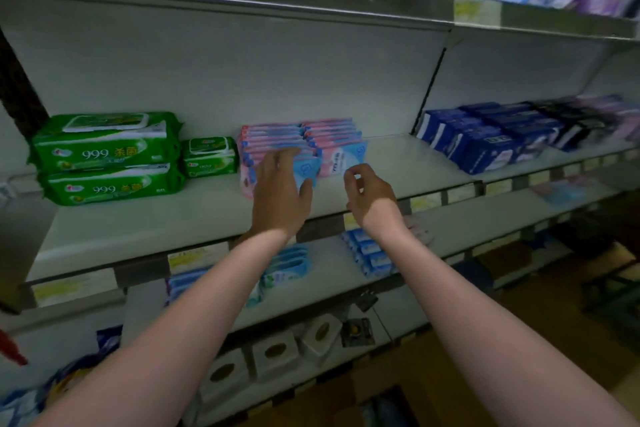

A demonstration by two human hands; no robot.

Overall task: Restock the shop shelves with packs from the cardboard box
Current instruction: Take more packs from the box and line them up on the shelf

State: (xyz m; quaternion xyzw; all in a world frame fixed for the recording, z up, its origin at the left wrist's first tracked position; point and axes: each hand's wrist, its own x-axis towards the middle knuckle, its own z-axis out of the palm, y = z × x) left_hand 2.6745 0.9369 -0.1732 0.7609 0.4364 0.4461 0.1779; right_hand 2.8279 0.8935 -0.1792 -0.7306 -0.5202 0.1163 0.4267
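While your left hand (277, 191) lies open on the packs (273, 137), your right hand (367, 194) curls at the front pack (341, 156), grip unclear.

Pink-and-blue packs (332, 146) beside green-and-white wipes packs (104, 156); dark-blue packs (485, 139) right of them; shelf (173, 218) grey-white.

The pale grey metal shelf (173, 218) looks smooth and matt. The large green wipe packs (104, 156) and the slim pink-and-blue packs (332, 139) wear glossy plastic film. The yellowish price labels (197, 258) look papery, matt.
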